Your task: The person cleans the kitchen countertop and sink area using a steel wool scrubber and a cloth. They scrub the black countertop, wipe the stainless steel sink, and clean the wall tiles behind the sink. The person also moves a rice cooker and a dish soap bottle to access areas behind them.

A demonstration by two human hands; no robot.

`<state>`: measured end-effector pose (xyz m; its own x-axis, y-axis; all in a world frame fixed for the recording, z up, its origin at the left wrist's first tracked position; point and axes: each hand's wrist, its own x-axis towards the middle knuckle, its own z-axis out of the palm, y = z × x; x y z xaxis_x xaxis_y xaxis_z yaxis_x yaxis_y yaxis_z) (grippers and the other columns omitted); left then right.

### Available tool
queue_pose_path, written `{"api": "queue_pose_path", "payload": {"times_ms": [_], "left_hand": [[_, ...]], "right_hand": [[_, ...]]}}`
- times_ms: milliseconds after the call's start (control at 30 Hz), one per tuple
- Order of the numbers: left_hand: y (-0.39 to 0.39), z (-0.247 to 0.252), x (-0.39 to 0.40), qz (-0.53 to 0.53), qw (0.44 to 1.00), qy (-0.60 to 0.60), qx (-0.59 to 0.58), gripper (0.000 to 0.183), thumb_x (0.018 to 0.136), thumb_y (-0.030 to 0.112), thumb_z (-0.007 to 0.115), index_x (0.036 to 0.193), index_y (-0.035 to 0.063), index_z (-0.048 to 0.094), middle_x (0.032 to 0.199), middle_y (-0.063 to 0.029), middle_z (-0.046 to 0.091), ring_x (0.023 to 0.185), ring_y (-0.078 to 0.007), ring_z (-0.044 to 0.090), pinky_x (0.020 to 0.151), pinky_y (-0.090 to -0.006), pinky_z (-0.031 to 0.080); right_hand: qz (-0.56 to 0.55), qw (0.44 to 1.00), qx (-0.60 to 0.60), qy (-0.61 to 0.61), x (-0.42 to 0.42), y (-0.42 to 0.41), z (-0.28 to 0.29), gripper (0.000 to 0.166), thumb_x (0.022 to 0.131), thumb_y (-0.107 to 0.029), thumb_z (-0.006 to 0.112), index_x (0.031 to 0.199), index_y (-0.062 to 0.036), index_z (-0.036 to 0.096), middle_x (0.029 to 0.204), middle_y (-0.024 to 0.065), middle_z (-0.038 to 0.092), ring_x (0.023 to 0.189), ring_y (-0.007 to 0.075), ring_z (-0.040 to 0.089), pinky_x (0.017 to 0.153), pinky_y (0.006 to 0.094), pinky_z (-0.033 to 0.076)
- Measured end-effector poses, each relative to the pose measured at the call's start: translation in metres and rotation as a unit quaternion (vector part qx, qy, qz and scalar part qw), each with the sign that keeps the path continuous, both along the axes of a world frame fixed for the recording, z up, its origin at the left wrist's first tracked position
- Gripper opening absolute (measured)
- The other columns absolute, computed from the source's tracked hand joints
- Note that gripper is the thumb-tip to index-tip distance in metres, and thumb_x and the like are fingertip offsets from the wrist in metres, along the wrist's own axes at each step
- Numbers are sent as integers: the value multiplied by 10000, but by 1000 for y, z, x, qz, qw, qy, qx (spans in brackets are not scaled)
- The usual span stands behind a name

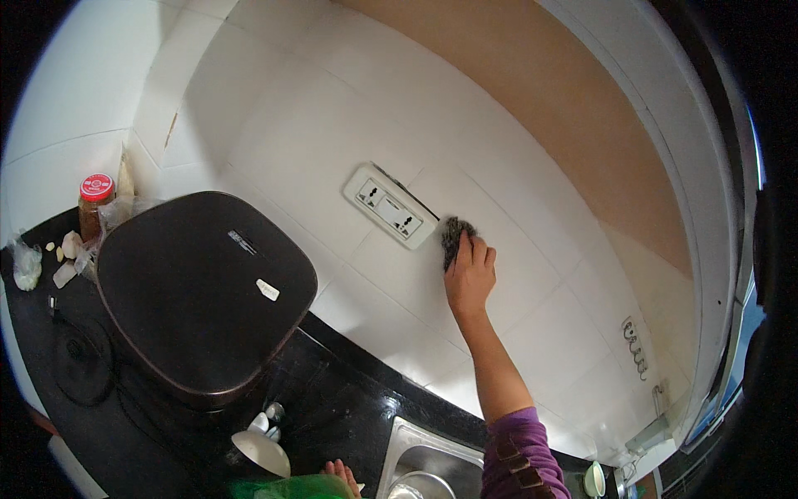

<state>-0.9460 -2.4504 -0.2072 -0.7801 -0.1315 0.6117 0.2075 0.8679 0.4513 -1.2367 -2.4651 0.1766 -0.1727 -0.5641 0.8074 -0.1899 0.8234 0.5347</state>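
Observation:
My right hand (471,271) grips a dark grey wire scrubber (455,237) and holds it against the white wall tiles. The scrubber sits just beside the lower right end of a white power socket panel (391,206), which has two outlets and a switch between them. A dark line runs along the panel's upper edge. Low in the view, only the outstretched fingers of my left hand (340,471) show, over the black countertop (343,399). Green fabric (293,488) hides the rest of that hand. Nothing is visible in those fingers.
A large dark-lidded appliance (206,287) stands left on the counter, near a red-capped jar (96,203) and a coiled cable (81,362). A white bowl (262,454) lies tilted by spoons. The steel sink (399,446) holds a metal pot. Wall hooks (634,349) hang right.

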Motion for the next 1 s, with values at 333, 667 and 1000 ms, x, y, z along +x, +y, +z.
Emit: {"api": "queue_pose_path", "payload": {"times_ms": [333,667,1000], "left_hand": [[-8,27,4,11,999,-46,-15,407,734,158,481,1055,-88,520,1217,-274,431,1121,-450,413,928,-604,296],[-27,59,11,18,1000,-6,19,486,754,206,578,1128,-77,447,1197,-264,444,1100,-417,434,927,-576,309],[-14,52,10,-13,986,-18,165,502,770,236,576,1162,-45,434,1238,-227,418,1127,-387,415,939,-538,320]], "right_hand": [[10,992,112,-64,8,10,-33,364,710,-115,507,1064,-34,544,945,60,507,802,215,481,609,323,433],[34,982,162,-88,13,5,-35,341,715,-113,522,1048,-47,557,951,54,500,801,235,472,603,340,420],[5,996,76,-40,7,22,7,377,679,-60,536,1055,-33,544,1003,86,520,790,262,484,601,368,435]]}}
